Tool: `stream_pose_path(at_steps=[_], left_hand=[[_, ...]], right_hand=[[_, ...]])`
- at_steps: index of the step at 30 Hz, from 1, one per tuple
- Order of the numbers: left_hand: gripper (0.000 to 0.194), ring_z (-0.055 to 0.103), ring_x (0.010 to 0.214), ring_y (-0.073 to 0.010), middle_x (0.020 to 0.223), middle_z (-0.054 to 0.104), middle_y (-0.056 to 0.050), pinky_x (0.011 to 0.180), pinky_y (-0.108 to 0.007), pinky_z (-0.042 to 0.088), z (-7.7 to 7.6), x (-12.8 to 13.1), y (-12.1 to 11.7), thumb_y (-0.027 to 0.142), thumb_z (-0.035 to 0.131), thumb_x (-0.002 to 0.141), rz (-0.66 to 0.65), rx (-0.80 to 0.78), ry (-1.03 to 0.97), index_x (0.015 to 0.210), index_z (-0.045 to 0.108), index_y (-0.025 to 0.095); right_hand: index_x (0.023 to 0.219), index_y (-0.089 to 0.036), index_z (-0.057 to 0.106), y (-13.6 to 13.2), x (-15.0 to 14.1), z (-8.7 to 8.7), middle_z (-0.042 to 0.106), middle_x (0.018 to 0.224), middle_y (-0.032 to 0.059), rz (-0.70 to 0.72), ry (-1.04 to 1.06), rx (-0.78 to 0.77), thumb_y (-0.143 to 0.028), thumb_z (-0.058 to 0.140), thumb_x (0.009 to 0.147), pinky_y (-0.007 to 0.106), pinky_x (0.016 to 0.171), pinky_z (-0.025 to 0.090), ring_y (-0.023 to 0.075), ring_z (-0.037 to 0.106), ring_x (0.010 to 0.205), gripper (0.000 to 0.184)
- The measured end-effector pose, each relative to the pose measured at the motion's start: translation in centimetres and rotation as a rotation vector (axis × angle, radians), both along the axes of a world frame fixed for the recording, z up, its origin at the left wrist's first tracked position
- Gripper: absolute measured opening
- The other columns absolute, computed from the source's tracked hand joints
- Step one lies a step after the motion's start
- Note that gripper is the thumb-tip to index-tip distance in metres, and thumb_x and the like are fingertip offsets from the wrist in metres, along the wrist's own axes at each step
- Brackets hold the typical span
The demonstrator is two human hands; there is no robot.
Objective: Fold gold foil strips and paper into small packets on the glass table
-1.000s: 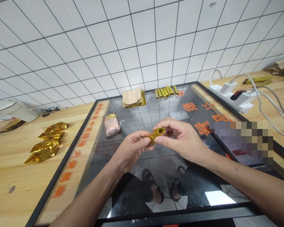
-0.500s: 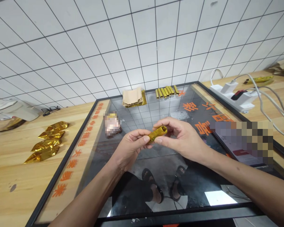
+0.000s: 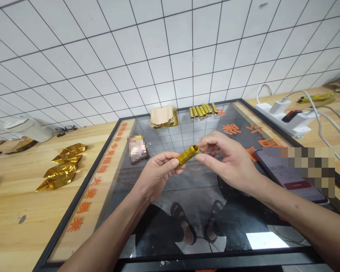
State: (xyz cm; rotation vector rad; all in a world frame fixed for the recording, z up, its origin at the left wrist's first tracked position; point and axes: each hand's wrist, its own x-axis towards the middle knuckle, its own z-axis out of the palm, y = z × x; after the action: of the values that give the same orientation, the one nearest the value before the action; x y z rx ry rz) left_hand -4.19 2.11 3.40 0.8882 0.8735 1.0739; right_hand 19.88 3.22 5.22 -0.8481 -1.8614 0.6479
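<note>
A gold foil paper tube [image 3: 187, 155] is tilted up to the right above the glass tabletop, its open, hollow end facing right. My left hand [image 3: 166, 166] is closed around its lower left end, thumb on top. At the tube's upper end is my right hand [image 3: 222, 156], thumb and fingers apart around the rim; whether the fingertips touch it is hard to tell. Several finished-looking gold tubes [image 3: 203, 110] lie side by side at the back of the glass. To their left sits a stack of tan paper sheets [image 3: 162, 116] with gold foil backing.
A pixelated pack [image 3: 137, 148] lies left on the black-framed glass [image 3: 147, 181]. Folded gold foil pieces [image 3: 65, 166] rest on the wooden table at left, near glasses [image 3: 65, 130] and a white container [image 3: 28, 128]. At right are a phone [image 3: 289, 175] and a corded power strip [image 3: 283, 119].
More of the tube shows now as my right fingers have slid to its upper end and spread apart. My left hand keeps its hold. The view has shifted slightly.
</note>
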Motion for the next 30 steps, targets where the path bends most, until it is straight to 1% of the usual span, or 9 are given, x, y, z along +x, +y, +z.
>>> stream_pose_path(at_steps=[7, 12, 16, 18, 21, 22, 24, 27, 30], left_hand=[[0.028, 0.075, 0.079, -0.0137, 0.09, 0.082, -0.009, 0.075, -0.021, 0.06, 0.3, 0.2, 0.0, 0.03, 0.097, 0.076, 0.0, 0.008, 0.01, 0.095, 0.084, 0.014], [0.029, 0.074, 0.076, -0.0144, 0.088, 0.082, -0.01, 0.074, -0.024, 0.06, 0.2, 0.1, 0.0, 0.032, 0.097, 0.076, -0.007, 0.008, 0.025, 0.095, 0.084, 0.014], [0.029, 0.073, 0.076, -0.0143, 0.089, 0.082, -0.009, 0.075, -0.025, 0.06, -0.1, -0.1, 0.1, 0.033, 0.097, 0.076, 0.025, 0.042, 0.046, 0.095, 0.084, 0.015], [0.03, 0.073, 0.081, -0.0159, 0.092, 0.081, -0.008, 0.076, -0.026, 0.061, -0.1, -0.1, 0.1, 0.034, 0.096, 0.076, 0.095, 0.104, 0.095, 0.095, 0.084, 0.016], [0.029, 0.071, 0.084, -0.0187, 0.094, 0.08, -0.006, 0.076, -0.03, 0.061, 0.2, 0.0, -0.2, 0.035, 0.095, 0.076, 0.204, 0.241, 0.232, 0.097, 0.084, 0.018], [0.027, 0.071, 0.084, -0.0194, 0.096, 0.08, -0.006, 0.076, -0.031, 0.061, 0.3, 0.1, -0.3, 0.035, 0.093, 0.078, 0.221, 0.294, 0.285, 0.098, 0.085, 0.019], [0.018, 0.071, 0.089, -0.0215, 0.1, 0.08, -0.007, 0.079, -0.032, 0.058, 0.6, 0.3, -0.7, 0.031, 0.088, 0.083, 0.231, 0.423, 0.396, 0.098, 0.085, 0.021], [0.01, 0.072, 0.098, -0.0242, 0.104, 0.08, -0.008, 0.085, -0.034, 0.056, 0.7, 0.5, -1.2, 0.023, 0.08, 0.089, 0.218, 0.606, 0.558, 0.098, 0.085, 0.023], [0.014, 0.072, 0.1, -0.0245, 0.108, 0.079, -0.008, 0.089, -0.035, 0.055, 0.5, 0.7, -1.5, 0.021, 0.077, 0.091, 0.196, 0.611, 0.591, 0.104, 0.082, 0.023]], right_hand=[[0.103, -0.027, 0.072, 0.0, -0.2, 0.5, 0.068, 0.09, 0.0011, 0.041, 0.005, -0.01, -0.032, 0.075, 0.1, 0.033, 0.072, 0.052, 0.0179, 0.063, 0.079, 0.007], [0.091, -0.025, 0.069, 0.0, -0.3, 0.6, 0.064, 0.081, 0.0, -0.001, -0.03, -0.031, -0.028, 0.074, 0.099, 0.031, 0.067, 0.047, 0.0168, 0.058, 0.074, 0.01], [0.093, -0.025, 0.069, 0.0, -0.4, 0.3, 0.064, 0.082, -0.0005, -0.01, -0.031, -0.067, -0.03, 0.074, 0.099, 0.031, 0.067, 0.048, 0.0163, 0.06, 0.074, 0.01], [0.106, -0.026, 0.069, 0.1, -0.3, 0.0, 0.069, 0.095, 0.0012, -0.02, -0.011, -0.093, -0.035, 0.078, 0.097, 0.031, 0.068, 0.053, 0.0174, 0.065, 0.08, 0.015], [0.131, -0.03, 0.065, 0.1, -0.2, -0.4, 0.069, 0.124, 0.0065, -0.031, -0.035, -0.085, -0.039, 0.08, 0.095, 0.033, 0.073, 0.059, 0.0223, 0.07, 0.099, 0.04], [0.135, -0.031, 0.065, 0.0, -0.2, -0.4, 0.068, 0.129, 0.0076, -0.02, -0.065, -0.07, -0.039, 0.079, 0.095, 0.034, 0.074, 0.06, 0.024, 0.07, 0.104, 0.043], [0.134, -0.031, 0.068, -0.1, -0.3, -0.4, 0.07, 0.129, 0.0084, 0.009, -0.127, -0.048, -0.037, 0.077, 0.096, 0.036, 0.077, 0.062, 0.0262, 0.069, 0.109, 0.039], [0.124, -0.029, 0.074, -0.3, -0.7, -0.3, 0.076, 0.118, 0.0067, 0.037, -0.174, -0.061, -0.032, 0.075, 0.097, 0.038, 0.08, 0.06, 0.0255, 0.071, 0.104, 0.027], [0.11, -0.028, 0.077, -0.4, -1.0, -0.3, 0.078, 0.102, 0.0027, 0.051, -0.176, -0.105, -0.029, 0.072, 0.099, 0.036, 0.077, 0.057, 0.0215, 0.071, 0.089, 0.012]])
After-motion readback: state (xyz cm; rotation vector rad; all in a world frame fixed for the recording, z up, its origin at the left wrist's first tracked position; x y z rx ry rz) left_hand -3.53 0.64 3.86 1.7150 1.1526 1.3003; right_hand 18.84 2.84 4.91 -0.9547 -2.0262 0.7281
